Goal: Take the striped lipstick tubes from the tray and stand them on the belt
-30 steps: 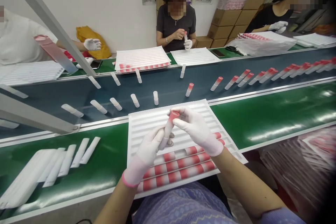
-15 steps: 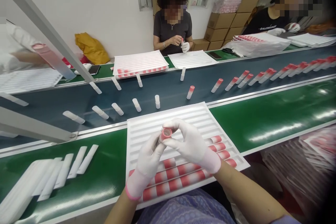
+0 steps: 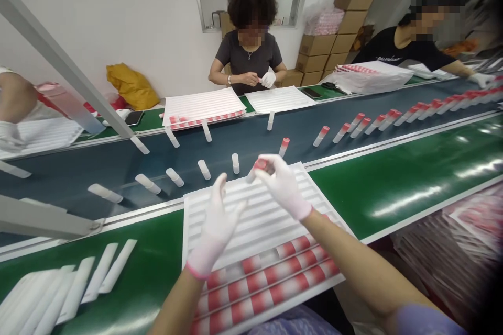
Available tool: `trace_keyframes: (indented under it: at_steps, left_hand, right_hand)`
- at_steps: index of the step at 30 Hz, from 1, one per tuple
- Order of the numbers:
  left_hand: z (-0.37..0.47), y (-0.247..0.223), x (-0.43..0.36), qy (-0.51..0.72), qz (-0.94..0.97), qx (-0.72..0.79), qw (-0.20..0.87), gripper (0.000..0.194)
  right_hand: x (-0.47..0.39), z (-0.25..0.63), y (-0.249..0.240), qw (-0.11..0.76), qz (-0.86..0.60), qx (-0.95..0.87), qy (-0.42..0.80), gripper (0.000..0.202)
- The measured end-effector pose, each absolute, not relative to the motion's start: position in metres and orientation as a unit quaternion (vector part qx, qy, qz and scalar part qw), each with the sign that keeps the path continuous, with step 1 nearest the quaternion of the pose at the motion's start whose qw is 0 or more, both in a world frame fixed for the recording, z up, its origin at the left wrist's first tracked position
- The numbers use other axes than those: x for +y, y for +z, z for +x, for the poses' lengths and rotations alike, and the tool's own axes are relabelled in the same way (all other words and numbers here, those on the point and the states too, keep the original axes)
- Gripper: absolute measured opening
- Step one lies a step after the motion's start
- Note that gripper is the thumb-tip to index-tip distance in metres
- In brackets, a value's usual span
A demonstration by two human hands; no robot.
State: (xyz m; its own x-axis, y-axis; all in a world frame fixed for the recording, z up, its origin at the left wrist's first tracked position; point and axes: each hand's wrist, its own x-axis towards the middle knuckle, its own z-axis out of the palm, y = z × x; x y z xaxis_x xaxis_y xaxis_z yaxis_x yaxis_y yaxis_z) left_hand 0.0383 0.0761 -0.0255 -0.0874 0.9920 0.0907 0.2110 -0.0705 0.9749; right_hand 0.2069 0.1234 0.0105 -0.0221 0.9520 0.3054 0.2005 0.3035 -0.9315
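Observation:
My right hand [image 3: 286, 186], in a white glove, pinches the red top of a small red-and-white tube [image 3: 260, 164] near the conveyor's edge. Its open red end faces up and its whitish lower part is blurred. My left hand [image 3: 218, 227], gloved too, is raised over the tray's left side with fingers apart and nothing in it. Beneath both hands lies a white ridged tray [image 3: 259, 204]. Rows of red-and-white tubes [image 3: 271, 273] fill its near grooves; the far grooves show bare white. My right forearm hides some of the tubes at the right.
A dark conveyor [image 3: 118, 162] runs across, carrying several upright white tubes [image 3: 204, 169] and red-topped tubes [image 3: 321, 136]. White tubes [image 3: 104, 272] lie on the green bench at left. Grey metal posts [image 3: 66, 57] stand left. Co-workers sit across, one [image 3: 251, 49] holding a small piece.
My hands have parted. My right hand has carried the tube forward towards the conveyor, and my left hand has let go and opened. The right co-worker now reaches to the belt.

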Motion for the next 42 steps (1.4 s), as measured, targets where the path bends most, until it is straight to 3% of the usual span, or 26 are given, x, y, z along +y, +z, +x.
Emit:
trace_keyframes:
  at_steps: [6,8,11,14,19,22,26,29,33,42]
  left_hand:
    - [0.059,-0.028,0.186,0.423,0.522,0.669,0.318,0.069]
    - [0.069,-0.032,0.204,0.41,0.529,0.67,0.322,0.054]
    - [0.074,-0.032,0.207,0.393,0.541,0.664,0.334,0.026]
    - [0.063,-0.025,0.183,0.397,0.55,0.652,0.341,0.032]
    - [0.029,-0.01,0.108,0.473,0.541,0.558,0.415,0.046]
    - [0.018,-0.012,0.068,0.49,0.476,0.556,0.473,0.039]
    - [0.023,-0.02,0.037,0.499,0.423,0.529,0.541,0.037]
    - [0.036,-0.019,0.025,0.496,0.426,0.493,0.574,0.04]
    - [0.051,-0.01,0.015,0.469,0.448,0.476,0.593,0.035]
    - [0.049,-0.012,0.016,0.447,0.514,0.538,0.497,0.026]
  right_hand:
    - [0.232,0.228,-0.028,0.498,-0.558,-0.593,0.299,0.024]
    - [0.241,0.232,-0.036,0.48,-0.58,-0.59,0.291,0.028]
    - [0.226,0.245,-0.035,0.462,-0.611,-0.582,0.272,0.056]
    - [0.176,0.265,-0.024,0.425,-0.609,-0.62,0.254,0.074]
    - [0.057,0.285,-0.012,0.128,-0.416,-0.877,0.203,0.023]
    - [0.013,0.285,-0.025,0.054,-0.365,-0.911,0.187,0.009]
    - [0.008,0.279,-0.03,0.138,-0.407,-0.86,0.275,0.013]
    - [0.023,0.268,-0.006,0.27,-0.453,-0.744,0.411,0.01]
    - [0.045,0.247,0.031,0.408,-0.463,-0.606,0.502,0.024]
    - [0.06,0.23,0.043,0.415,-0.414,-0.652,0.481,0.045]
